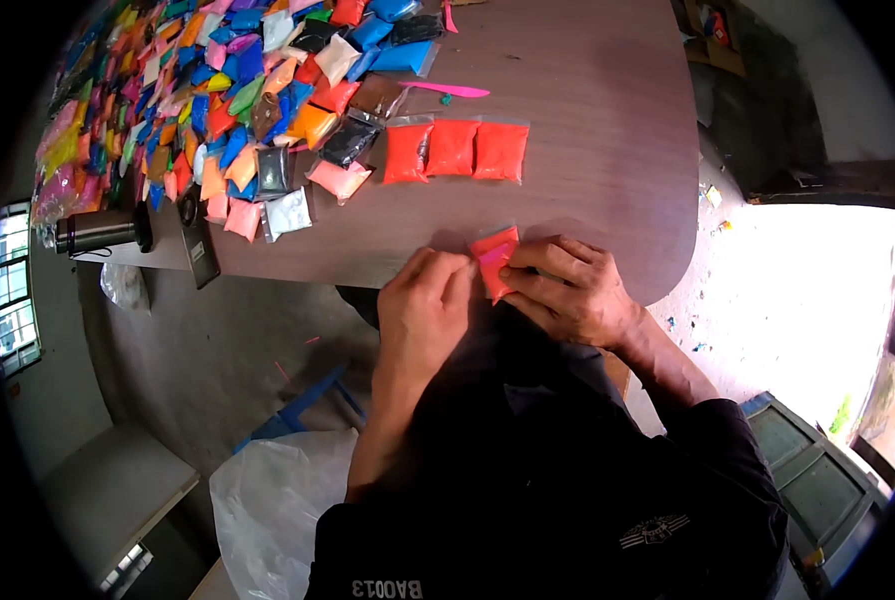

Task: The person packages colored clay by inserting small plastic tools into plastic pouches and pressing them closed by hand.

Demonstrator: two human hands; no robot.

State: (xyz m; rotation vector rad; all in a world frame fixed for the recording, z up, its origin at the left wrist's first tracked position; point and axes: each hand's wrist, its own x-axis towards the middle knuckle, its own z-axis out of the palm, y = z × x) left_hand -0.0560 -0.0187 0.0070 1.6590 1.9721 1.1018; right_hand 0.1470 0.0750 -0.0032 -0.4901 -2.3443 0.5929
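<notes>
My right hand pinches a small clear packet filled with red material at the table's near edge. A magenta strip shows across the upper part of this packet. My left hand is closed at the packet's left side, its fingers curled. What lies between those fingertips is hidden. Just beyond my hands, three similar red packets lie side by side in a row: a left one, a middle one and a right one.
A big heap of coloured packets covers the table's left side. A pink plastic knife-like tool lies behind the row. A dark flask and a phone-like dark object rest at the near left edge. A clear plastic bag hangs below.
</notes>
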